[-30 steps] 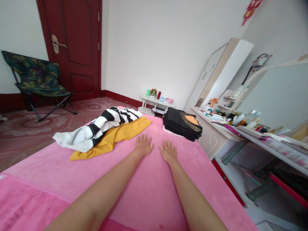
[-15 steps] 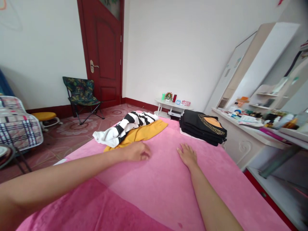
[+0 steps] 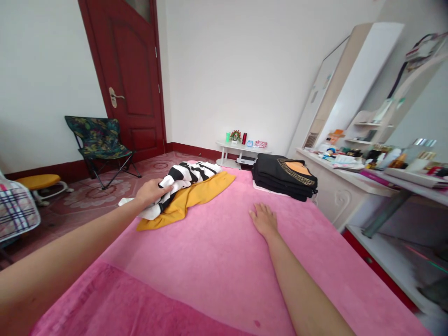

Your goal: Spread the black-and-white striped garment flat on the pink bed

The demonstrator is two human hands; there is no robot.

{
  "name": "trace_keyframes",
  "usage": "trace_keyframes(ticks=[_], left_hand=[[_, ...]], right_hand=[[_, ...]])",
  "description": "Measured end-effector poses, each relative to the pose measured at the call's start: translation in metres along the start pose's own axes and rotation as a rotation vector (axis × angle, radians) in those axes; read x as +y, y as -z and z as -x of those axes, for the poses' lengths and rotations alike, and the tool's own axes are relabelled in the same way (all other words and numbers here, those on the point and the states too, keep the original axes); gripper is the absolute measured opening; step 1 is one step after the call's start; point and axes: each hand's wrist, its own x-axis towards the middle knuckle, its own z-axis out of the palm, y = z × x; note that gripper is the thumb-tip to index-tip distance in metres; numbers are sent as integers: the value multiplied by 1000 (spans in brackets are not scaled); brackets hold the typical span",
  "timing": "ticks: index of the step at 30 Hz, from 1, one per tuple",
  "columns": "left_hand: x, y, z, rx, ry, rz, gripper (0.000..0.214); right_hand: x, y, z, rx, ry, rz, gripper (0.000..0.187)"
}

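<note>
A pink blanket [image 3: 217, 261] covers the bed in front of me. On its far left lies a black-and-white striped garment [image 3: 187, 173] on top of a yellow garment [image 3: 196, 193]. My left hand [image 3: 151, 192] reaches out and grips the white end of the striped garment. My right hand [image 3: 263, 220] lies flat and open on the pink blanket, touching nothing else. A stack of folded black clothes [image 3: 283, 176] with a gold-patterned top piece sits at the far right of the bed.
A dresser [image 3: 353, 179] crowded with bottles runs along the right of the bed. A low white table [image 3: 241, 151] stands by the far wall. To the left are a folding chair [image 3: 100, 144], a yellow stool [image 3: 37, 183], a red door [image 3: 128, 79] and a plaid cloth [image 3: 16, 210].
My left hand left the pink blanket, swung left and took hold of the striped garment. My right hand stayed flat on the blanket. The view turned left and lifted.
</note>
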Motion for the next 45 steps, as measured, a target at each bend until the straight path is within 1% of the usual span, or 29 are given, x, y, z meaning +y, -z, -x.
trace_keyframes(ticks=[3,5,6,9,11,12,13,14,15,16,17,18,19,20,21,22,23,24,25,27,30,33,36,38,42,45], left_hand=[[22,11,0,31,32,-162,54],[41,27,-4,83,35,-217,52],[53,36,-7,122,16,-221,50],[100,68,-5,272,-96,-185,47],[141,83,9,341,-208,-126,46],[162,86,20,345,-264,-90,45],[183,85,31,336,-334,-57,44],[201,79,44,292,-429,-29,42],[216,68,57,221,-518,-4,41],[228,53,69,124,-636,32,41],[236,33,80,21,-761,79,44],[241,11,88,-78,-842,113,49],[242,-13,95,-169,-867,123,57],[241,-37,99,-247,-859,107,62],[238,-59,102,-274,-831,85,64],[234,-79,104,-230,-813,84,60],[231,-94,106,-166,-800,102,57],[227,-105,107,-121,-789,117,56],[224,-112,108,-81,-786,136,55],[220,-115,110,-59,-794,164,55],[218,-109,111,-62,-817,184,53],[218,-106,109,-56,-831,196,50],[217,-109,108,-42,-838,210,49],[216,-111,108,-31,-842,218,49],[216,-113,107,-21,-850,219,49],[216,-113,107,-25,-849,209,49]], right_hand=[[0,2,1,24,3,-27,52],[1,3,1,42,4,-58,51],[2,3,1,54,4,-80,50],[5,2,-1,97,6,-186,46],[8,1,-3,140,-5,-335,45],[10,0,-5,172,-24,-453,45],[12,0,-7,213,-51,-603,46],[15,-1,-8,267,-87,-782,49],[18,0,-9,328,-128,-979,52],[22,1,-10,388,-172,-1176,56],[26,2,-10,437,-221,-1360,58],[29,3,-10,469,-275,-1517,60],[33,4,-10,481,-328,-1644,60],[36,5,-10,476,-374,-1734,60],[38,6,-10,462,-403,-1788,59],[39,6,-10,448,-411,-1808,58],[39,5,-10,434,-396,-1793,58],[38,4,-10,422,-362,-1747,59],[37,3,-11,407,-321,-1679,60],[34,1,-12,374,-254,-1517,61],[30,1,-11,360,-221,-1358,57],[28,3,-9,360,-214,-1361,54],[27,7,-6,344,-219,-1353,53],[27,8,-5,355,-210,-1325,53],[29,5,-7,372,-163,-1294,53],[30,3,-8,364,-157,-1280,53]])
